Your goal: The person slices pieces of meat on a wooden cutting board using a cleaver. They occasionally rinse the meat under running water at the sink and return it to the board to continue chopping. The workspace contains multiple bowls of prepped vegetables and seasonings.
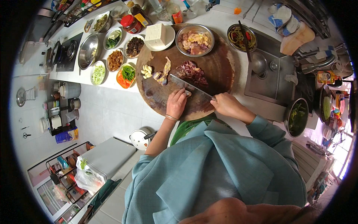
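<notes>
A round wooden chopping board (156, 96) lies before me. On its near half my left hand (176, 103) presses down a small pale piece of food (188, 93), mostly hidden by the fingers. My right hand (228, 104) grips the handle of a kitchen knife (193, 87), its blade pointing up and left across the board, just beyond my left fingertips. Past the blade is a heap of dark red sliced meat (191, 72). Left of it lies a strip of yellowish and purple raw poultry (164, 73), beside several peeled garlic cloves (147, 71).
At the board's far edge stand a plate with a tofu block (155, 35) and a steel bowl of raw meat (195, 40). Bowls of chopped carrot and greens (125, 76) and brown chopped food (115, 60) line the left counter. A sink (268, 79) is at right.
</notes>
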Tool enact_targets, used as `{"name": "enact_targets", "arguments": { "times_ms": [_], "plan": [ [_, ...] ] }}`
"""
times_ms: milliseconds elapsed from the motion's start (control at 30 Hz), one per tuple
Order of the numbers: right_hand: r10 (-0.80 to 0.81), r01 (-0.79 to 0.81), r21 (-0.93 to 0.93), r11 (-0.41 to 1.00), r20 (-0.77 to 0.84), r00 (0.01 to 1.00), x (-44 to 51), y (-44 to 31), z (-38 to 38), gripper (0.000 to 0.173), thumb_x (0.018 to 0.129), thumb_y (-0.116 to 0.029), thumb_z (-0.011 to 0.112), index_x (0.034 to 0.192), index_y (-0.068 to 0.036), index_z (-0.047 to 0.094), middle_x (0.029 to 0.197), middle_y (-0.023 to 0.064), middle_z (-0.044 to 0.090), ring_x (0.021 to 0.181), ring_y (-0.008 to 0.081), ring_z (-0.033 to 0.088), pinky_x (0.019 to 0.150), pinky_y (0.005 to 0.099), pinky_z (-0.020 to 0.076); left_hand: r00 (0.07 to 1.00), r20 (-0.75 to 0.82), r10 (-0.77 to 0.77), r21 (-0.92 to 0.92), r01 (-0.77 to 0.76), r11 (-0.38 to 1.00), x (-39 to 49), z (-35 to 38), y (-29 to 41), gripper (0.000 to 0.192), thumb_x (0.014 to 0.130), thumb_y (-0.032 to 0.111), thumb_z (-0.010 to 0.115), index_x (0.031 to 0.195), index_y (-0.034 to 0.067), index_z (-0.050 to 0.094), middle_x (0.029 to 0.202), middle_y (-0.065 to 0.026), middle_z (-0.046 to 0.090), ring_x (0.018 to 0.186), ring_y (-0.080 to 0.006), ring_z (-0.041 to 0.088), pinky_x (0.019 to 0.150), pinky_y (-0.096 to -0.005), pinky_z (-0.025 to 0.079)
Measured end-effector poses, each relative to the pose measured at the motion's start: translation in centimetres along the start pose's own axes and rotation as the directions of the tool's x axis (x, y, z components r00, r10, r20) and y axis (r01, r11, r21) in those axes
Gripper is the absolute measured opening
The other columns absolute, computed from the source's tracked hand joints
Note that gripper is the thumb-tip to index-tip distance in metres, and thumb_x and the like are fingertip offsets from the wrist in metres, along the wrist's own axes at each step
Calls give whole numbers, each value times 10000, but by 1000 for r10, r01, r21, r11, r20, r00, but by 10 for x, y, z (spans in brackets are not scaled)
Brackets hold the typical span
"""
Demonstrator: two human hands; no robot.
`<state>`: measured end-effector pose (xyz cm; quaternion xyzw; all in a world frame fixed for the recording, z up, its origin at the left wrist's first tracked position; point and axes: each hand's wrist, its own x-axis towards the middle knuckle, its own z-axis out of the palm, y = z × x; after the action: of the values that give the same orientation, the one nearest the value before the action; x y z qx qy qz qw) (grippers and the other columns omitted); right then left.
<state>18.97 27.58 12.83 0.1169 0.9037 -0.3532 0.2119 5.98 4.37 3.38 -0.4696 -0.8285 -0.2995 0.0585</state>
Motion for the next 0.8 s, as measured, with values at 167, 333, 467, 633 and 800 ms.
{"name": "enact_targets", "arguments": {
  "times_ms": [167,333,467,633,800],
  "plan": [
    [8,-8,14,1000,-28,1000,-1,-1,1,385,986,-312,571,869,38,679,864,278,688,863,480,670,767,553,530,997,58,-58,-44,60,997,-3,7,-5,276,773,34,724,1036,61,645,1209,-137,661,1084,-352,633,924,-438,527],
    [12,-8,52,999,-75,997,-3,0,-2,383,974,-295,596,865,67,661,827,299,654,826,487,648,705,538,492,999,-1,-49,-110,48,993,1,5,0,316,779,16,702,1085,71,646,1198,-133,661,1101,-349,632,943,-434,522],
    [28,-22,73,997,-91,995,-4,7,1,365,974,-291,599,874,53,666,814,293,651,803,488,641,690,536,484,987,47,157,-28,-156,987,13,-6,3,331,809,-17,654,1129,69,651,1197,-128,666,1090,-338,635,942,-423,523],
    [23,-20,44,999,-81,996,-14,7,-2,357,975,-289,596,872,45,669,805,292,647,786,492,636,684,537,482,989,135,56,-76,-46,996,-19,-1,-6,328,813,-13,658,1134,57,657,1173,-125,672,1064,-323,647,912,-409,541],
    [-7,11,34,999,-91,996,-14,13,9,366,981,-290,582,855,44,664,808,289,656,801,495,636,704,547,489,1000,21,18,-113,-16,993,-12,-2,13,311,795,-41,652,1093,47,676,1141,-128,674,1052,-323,654,908,-402,548]
  ]
}}
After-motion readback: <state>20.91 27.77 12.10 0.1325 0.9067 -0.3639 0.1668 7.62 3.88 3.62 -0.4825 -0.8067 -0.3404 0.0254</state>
